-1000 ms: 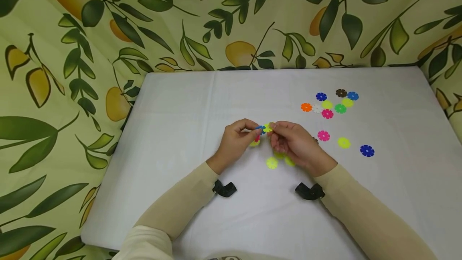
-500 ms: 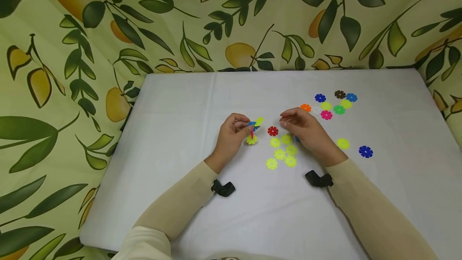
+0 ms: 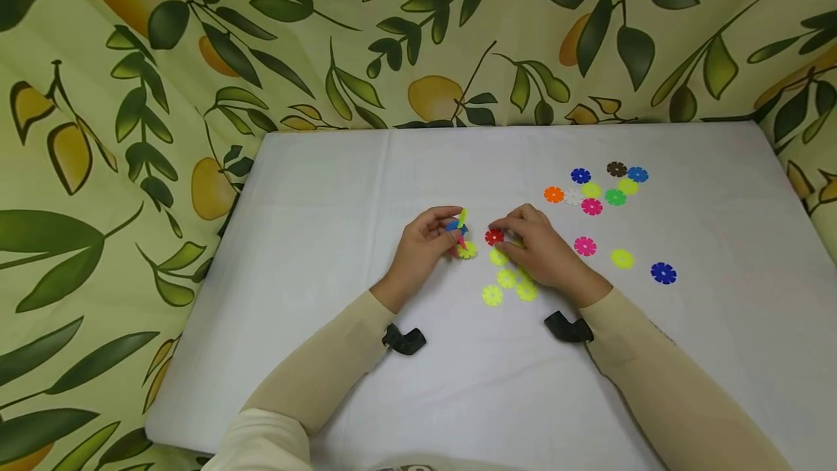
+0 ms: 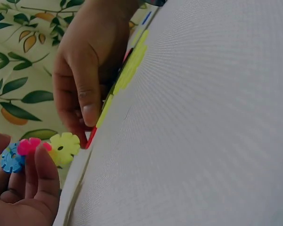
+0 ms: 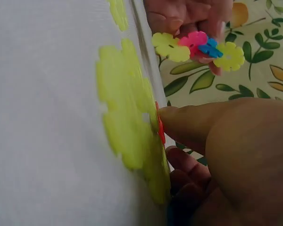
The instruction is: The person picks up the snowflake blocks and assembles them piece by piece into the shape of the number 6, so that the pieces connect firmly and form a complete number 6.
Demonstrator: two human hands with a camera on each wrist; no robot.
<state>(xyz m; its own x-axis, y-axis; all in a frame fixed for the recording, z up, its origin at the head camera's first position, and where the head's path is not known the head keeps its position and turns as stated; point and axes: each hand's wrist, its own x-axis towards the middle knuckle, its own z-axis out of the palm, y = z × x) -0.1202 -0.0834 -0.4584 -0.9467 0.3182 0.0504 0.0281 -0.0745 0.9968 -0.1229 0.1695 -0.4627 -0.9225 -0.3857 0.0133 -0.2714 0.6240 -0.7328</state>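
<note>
The right hand (image 3: 543,253) has its fingertips (image 3: 502,232) narrowed onto the red disc (image 3: 494,237), which lies flat on the white table (image 3: 327,238) just above the yellow discs (image 3: 506,278). The left hand (image 3: 425,246) pinches a small cluster (image 3: 460,232) of joined yellow, pink and blue discs. A clean lift probably needs the thumb under the red disc's edge, without dragging the neighbouring yellows, then a slot lined up with the cluster.
</note>
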